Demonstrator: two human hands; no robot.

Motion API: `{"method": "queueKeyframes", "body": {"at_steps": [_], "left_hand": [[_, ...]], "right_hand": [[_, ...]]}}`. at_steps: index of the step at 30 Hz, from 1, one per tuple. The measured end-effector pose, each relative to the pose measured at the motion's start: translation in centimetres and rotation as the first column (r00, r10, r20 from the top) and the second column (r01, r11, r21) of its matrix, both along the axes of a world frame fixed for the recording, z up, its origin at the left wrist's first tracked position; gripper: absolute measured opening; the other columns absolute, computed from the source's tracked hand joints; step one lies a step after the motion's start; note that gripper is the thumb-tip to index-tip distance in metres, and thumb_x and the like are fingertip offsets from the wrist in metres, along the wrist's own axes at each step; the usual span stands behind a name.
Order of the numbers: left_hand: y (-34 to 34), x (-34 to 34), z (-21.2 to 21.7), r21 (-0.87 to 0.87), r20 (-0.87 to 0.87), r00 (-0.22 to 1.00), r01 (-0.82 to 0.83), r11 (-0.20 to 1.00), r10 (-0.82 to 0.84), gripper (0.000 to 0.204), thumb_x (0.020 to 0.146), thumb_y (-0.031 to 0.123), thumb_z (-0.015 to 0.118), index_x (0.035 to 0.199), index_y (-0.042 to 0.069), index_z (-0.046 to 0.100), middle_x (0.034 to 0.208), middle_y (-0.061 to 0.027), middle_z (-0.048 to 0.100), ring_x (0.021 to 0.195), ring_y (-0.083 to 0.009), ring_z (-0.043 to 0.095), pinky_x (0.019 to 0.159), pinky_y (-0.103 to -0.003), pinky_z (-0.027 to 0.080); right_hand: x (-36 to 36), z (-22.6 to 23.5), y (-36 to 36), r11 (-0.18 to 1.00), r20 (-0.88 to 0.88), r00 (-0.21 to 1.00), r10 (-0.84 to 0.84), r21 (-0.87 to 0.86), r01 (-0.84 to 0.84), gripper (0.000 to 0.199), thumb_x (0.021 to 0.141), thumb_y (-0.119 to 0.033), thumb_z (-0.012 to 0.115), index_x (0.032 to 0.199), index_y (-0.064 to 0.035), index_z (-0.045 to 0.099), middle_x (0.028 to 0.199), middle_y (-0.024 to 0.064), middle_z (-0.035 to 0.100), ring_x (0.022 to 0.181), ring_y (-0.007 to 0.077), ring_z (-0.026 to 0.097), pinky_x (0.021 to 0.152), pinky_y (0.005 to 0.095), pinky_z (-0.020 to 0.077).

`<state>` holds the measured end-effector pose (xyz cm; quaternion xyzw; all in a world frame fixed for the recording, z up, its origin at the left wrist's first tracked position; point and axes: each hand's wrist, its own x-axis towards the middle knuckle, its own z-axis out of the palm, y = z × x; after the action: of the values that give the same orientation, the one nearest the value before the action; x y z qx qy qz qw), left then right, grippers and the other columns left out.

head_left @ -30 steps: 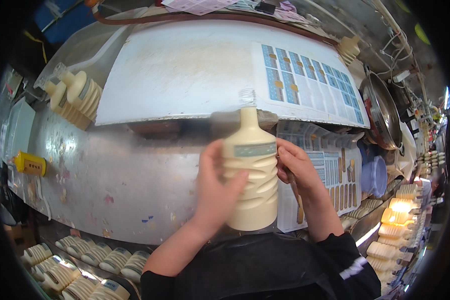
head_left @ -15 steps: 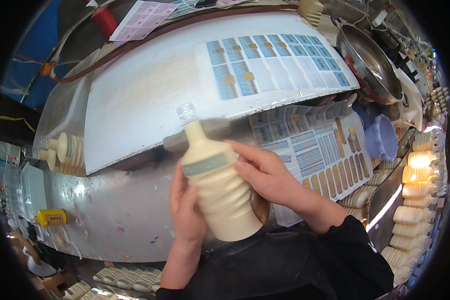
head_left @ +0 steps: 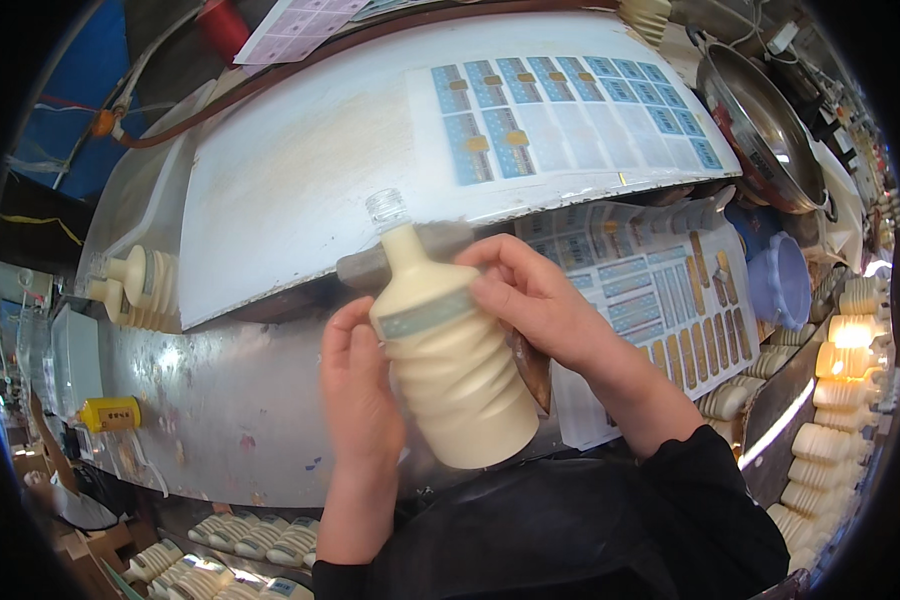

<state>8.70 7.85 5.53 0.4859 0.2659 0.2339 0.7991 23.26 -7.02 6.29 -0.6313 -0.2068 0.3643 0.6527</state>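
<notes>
A cream bottle [head_left: 460, 385] with a wavy ribbed body and a clear threaded neck tilts a little in front of me, neck away from me. Around its shoulder runs a grey-green patterned band label [head_left: 425, 312]. My left hand [head_left: 358, 385] is closed against the bottle's left side, fingertips by the label's left end. On the other side my right hand [head_left: 535, 300] grips the shoulder, its thumb at the label's right end and its fingers bent. Behind the neck lies a grey-brown block [head_left: 448, 240], partly hidden by the bottle. A brown object [head_left: 533, 372] shows beneath my right hand.
A white slanted board [head_left: 300, 150] carries a partly used label sheet [head_left: 580, 120]. More label sheets [head_left: 660, 300] lie right, near a lilac bucket [head_left: 778, 280] and metal pan [head_left: 760, 110]. Bottles [head_left: 135, 280] and a yellow container [head_left: 110, 413] stand left. Another person [head_left: 75, 500] is lower left.
My left hand has slid up to the label's left end with its fingers more bent. The right thumb has shifted up along the shoulder. The whole view has moved slightly.
</notes>
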Motion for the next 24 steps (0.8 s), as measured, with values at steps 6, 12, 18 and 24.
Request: {"method": "queueKeyframes", "body": {"at_steps": [6,12,18,24], "left_hand": [[-0.1,0.6,-1.5,-0.087,0.058,0.995,-0.082,0.993,0.087,0.023,0.105,0.009,0.060,0.126,0.003,0.055,0.116,-0.0062,0.064,0.106,-0.0150,0.065,0.095,-0.030,0.056],[-0.3,0.6,-1.4,-0.123,0.047,0.995,-0.082,0.989,0.089,0.026,0.101,0.005,0.063,0.126,0.004,0.058,0.117,-0.0051,0.063,0.107,-0.0129,0.060,0.098,-0.029,0.049],[-0.4,0.7,-1.5,-0.135,0.054,0.994,-0.089,0.987,0.097,0.026,0.101,0.006,0.063,0.126,0.003,0.058,0.117,-0.0061,0.064,0.106,-0.0135,0.060,0.098,-0.030,0.050],[-0.3,0.2,-1.7,-0.094,0.083,0.995,-0.045,0.995,0.053,0.034,0.105,0.011,0.057,0.137,0.003,0.049,0.128,-0.0118,0.060,0.116,-0.0191,0.060,0.101,-0.034,0.051]], "right_hand": [[0.1,0.3,0.1,0.997,0.085,0.996,0.015,-0.077,-0.008,0.032,0.101,-0.024,0.067,0.124,-0.0023,0.057,0.084,-0.0071,0.053,0.076,-0.0007,0.050,0.066,0.0161,0.0409],[-0.1,0.1,0.2,0.997,0.124,0.992,0.000,-0.071,0.009,0.031,0.101,-0.022,0.068,0.122,-0.0027,0.058,0.084,-0.0075,0.052,0.074,-0.0009,0.048,0.066,0.0160,0.0400],[-0.2,0.1,0.3,0.997,0.125,0.992,-0.008,-0.079,0.018,0.028,0.100,-0.020,0.067,0.121,-0.0030,0.058,0.081,-0.0077,0.051,0.072,-0.0011,0.047,0.065,0.0161,0.0395],[0.2,0.2,0.1,0.999,-0.045,0.999,-0.020,-0.027,0.018,0.030,0.103,-0.021,0.061,0.127,-0.0027,0.059,0.083,-0.0071,0.053,0.071,-0.0005,0.047,0.063,0.0170,0.0401]]}}
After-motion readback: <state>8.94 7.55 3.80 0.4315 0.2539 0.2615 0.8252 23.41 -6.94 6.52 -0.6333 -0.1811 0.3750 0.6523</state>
